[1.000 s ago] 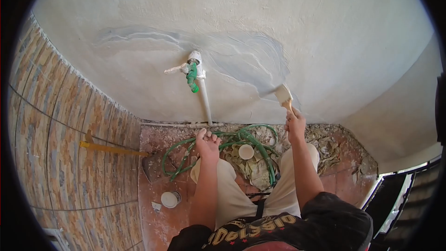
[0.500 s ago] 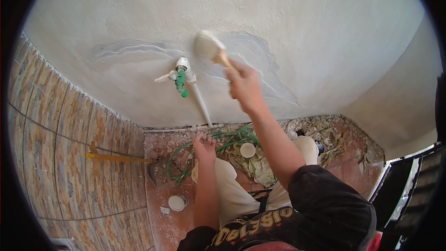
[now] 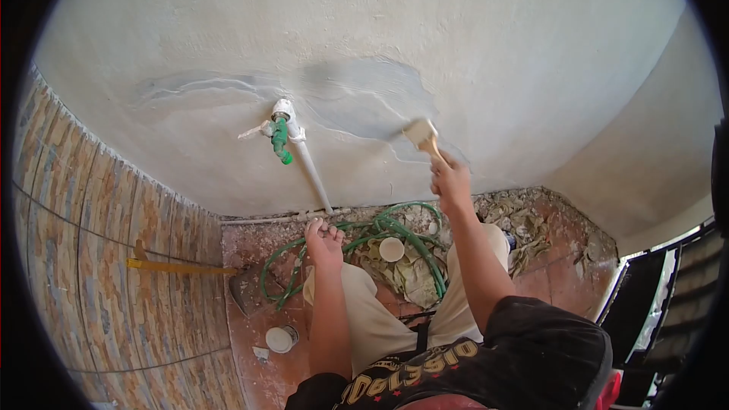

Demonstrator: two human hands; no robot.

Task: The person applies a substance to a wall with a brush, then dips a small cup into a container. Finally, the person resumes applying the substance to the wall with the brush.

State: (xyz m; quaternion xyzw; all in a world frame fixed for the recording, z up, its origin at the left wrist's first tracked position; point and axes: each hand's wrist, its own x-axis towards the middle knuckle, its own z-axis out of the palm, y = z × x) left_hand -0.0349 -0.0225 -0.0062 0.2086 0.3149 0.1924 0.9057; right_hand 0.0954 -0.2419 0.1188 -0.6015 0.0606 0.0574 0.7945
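- Stone-patterned wall [image 3: 114,228]: rises from the floor's left edge.
- Yellow-handled tool [image 3: 178,266]: handle slants across the stone-patterned wall's lower part; dark head at the floor's left edge, near the back left corner.
- White tub [image 3: 281,339]: on the floor [image 3: 250,391] toward its left edge, outside the left forearm; a small pale scrap [image 3: 260,353] lies just beside it.
- Green tap [image 3: 279,137]: on the plastered wall, left of centre, its pale lever pointing left; a white pipe [image 3: 311,175] runs from it down to the floor's back edge.
- Left hand [image 3: 325,243]: over the left knee, below the pipe's foot; fingers loosely half curled, palm partly showing.
- Green hose [image 3: 425,252]: looped on the floor near the back edge, passing behind the left hand and between the knees.
- White cup [image 3: 391,249]: between the knees, among the hose loops, next to a crumpled sheet [image 3: 416,277].
- Grey patch [image 3: 372,99]: spread on the plastered wall, right of the tap.
- Brush [image 3: 422,134]: bristles up and left of the fist, at the patch's lower right; exact contact cannot be told.
- Right hand [image 3: 453,182]: closed round the brush handle, arm extended.
- Flaky debris [image 3: 531,231]: heaped toward the floor's back right corner.
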